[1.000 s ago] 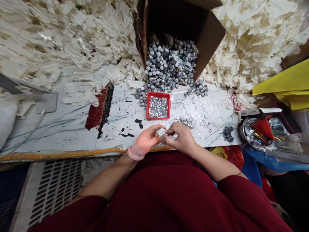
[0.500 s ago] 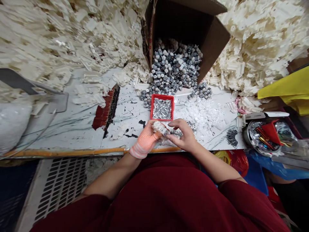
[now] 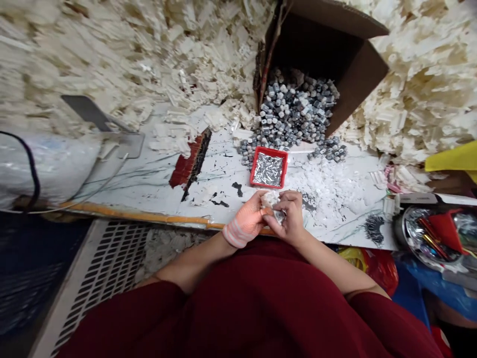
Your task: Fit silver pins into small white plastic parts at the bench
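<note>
Bright, even light; soft shadows; glare on foil (image 3: 412, 233) at 4 o'clock; edges bent by the lens; scraps (image 3: 74, 54) at 10 o'clock blurred.

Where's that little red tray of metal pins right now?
In the head view, the red tray sits on the table, just beyond the left hand and right hand, below the grey parts from the cardboard box.

Left hand (image 3: 246, 222), right hand (image 3: 292, 219) closer together
</note>
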A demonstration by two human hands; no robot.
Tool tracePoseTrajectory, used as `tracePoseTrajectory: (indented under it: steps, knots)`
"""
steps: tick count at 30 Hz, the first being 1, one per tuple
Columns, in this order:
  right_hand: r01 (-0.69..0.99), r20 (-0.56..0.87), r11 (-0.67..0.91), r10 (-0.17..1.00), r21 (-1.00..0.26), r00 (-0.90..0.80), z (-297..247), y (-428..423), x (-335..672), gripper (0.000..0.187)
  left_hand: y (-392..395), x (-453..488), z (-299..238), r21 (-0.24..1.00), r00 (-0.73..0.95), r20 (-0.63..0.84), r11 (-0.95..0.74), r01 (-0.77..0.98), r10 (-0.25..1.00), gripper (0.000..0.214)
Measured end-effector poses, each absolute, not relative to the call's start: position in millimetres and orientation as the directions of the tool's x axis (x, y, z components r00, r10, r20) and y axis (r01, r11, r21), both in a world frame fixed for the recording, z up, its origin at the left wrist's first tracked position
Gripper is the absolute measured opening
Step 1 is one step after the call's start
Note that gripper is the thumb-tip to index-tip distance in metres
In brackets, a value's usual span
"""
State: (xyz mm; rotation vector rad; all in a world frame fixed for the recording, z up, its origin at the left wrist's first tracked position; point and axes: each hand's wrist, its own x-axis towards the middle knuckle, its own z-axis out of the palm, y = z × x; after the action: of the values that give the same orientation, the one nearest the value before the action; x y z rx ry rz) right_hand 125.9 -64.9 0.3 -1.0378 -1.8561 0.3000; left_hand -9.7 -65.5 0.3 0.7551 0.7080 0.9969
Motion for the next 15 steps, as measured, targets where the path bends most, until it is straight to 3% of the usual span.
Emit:
tracePoseTrajectory:
  steps: [3,5,7,9,10,11,13,15]
  knots:
    - [0.493,0.665,0.654,0.724,-0.575,-0.184,-3,-66,122,0.019,-65,-12,-2,0.827,0.361,-0.184,0.343,-0.446,0.914,0.035]
    - [0.462,0.648,0.673,0.722,-0.578,-0.241,-9,-68,121,0.024,-61,-30,-4,0.887,0.362,-0.179,0.309,-0.343,0.915,0.037]
    - [0.407,0.588,0.682,0.731,-0.607,-0.347,-14,-69,122,0.031,-57,-65,0,0.961,0.428,-0.190,0.256,-0.101,0.884,0.038]
    - [0.367,0.530,0.657,0.751,-0.658,-0.394,-16,-67,129,0.034,-54,-112,10,0.948,0.602,-0.316,0.219,0.231,0.733,0.037]
    - [0.372,0.516,0.631,0.774,-0.681,-0.368,-16,-64,135,0.033,-52,-136,17,0.903,0.657,-0.412,0.190,0.384,0.631,0.034]
    - [0.397,0.512,0.596,0.803,-0.698,-0.305,-14,-59,142,0.032,-51,-157,24,0.849,0.625,-0.480,0.147,0.507,0.615,0.031]
    - [0.481,0.503,0.504,0.853,-0.718,-0.142,-9,-47,163,0.025,-43,-187,35,0.673,0.413,-0.518,0.059,0.737,0.749,0.027]
    - [0.576,0.476,0.385,0.880,-0.721,0.008,-3,-34,188,0.018,-30,-197,37,0.378,0.152,-0.464,0.040,0.925,0.873,0.034]
